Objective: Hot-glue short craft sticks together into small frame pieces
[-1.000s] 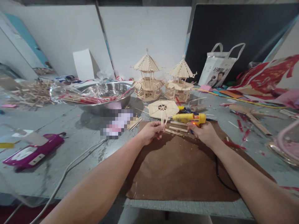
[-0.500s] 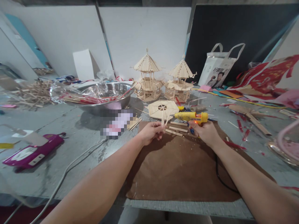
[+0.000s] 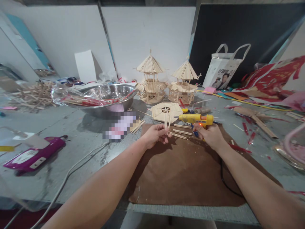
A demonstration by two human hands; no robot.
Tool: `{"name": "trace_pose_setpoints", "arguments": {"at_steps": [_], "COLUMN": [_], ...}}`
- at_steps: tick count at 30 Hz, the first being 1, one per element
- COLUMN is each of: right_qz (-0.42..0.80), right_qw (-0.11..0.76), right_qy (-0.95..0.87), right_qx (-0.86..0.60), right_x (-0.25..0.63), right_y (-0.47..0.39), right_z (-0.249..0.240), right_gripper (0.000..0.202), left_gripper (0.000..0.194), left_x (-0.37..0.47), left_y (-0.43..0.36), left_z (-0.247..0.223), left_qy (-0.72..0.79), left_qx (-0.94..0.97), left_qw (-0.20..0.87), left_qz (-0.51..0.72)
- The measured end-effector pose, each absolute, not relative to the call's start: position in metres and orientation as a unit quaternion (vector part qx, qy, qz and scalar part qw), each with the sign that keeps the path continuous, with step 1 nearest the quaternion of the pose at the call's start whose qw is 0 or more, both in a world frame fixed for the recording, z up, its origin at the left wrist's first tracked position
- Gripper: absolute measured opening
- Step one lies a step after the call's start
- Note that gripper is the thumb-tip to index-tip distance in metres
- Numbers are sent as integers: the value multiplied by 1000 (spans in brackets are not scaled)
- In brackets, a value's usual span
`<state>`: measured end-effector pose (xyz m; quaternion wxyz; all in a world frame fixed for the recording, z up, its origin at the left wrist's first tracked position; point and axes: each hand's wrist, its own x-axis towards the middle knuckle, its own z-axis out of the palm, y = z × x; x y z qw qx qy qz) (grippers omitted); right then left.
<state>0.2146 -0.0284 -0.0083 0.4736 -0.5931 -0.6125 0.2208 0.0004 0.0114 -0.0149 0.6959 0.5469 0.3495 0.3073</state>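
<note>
Pinched upright in my left hand (image 3: 157, 135) are a few thin wooden sticks (image 3: 166, 121), their tops leaning apart. My right hand (image 3: 209, 135) is wrapped round a yellow hot glue gun (image 3: 196, 119) with a lit orange light. Its nozzle points left, a little to the right of the sticks. Under both hands lies a brown cloth (image 3: 183, 178), and between them several short stick pieces (image 3: 182, 131) rest on it. Just beyond is a flat hexagonal panel of sticks (image 3: 158, 111) with an opening in its middle.
Two stick-built pavilions (image 3: 150, 81) stand at the back. To the left are a metal bowl (image 3: 124, 103) with plastic-wrapped things, a purple power strip (image 3: 35, 156) and a trailing cable (image 3: 69, 173). Red scraps and a cardboard piece (image 3: 259, 122) lie right, with a white bag (image 3: 221, 71) behind.
The glue gun has shifted very slightly to the right with my right hand. My left hand still holds the sticks, which have turned a little.
</note>
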Motion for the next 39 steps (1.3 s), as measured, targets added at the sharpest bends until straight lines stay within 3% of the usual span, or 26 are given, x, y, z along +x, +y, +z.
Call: {"name": "trace_pose_setpoints", "arguments": {"at_steps": [20, 39], "right_qz": [130, 136], "right_qw": [390, 425], "right_qy": [-697, -666], "right_qx": [-588, -598], "right_x": [211, 216], "right_y": [-31, -28], "right_z": [-10, -10], "right_gripper": [34, 33], "left_gripper": [20, 20], "left_x": [1, -1], "left_y": [11, 12], "left_z": [-14, -16], "left_qy": [338, 328], "left_qx": [540, 555], "left_qw": [701, 701], "left_qz": [321, 305]}}
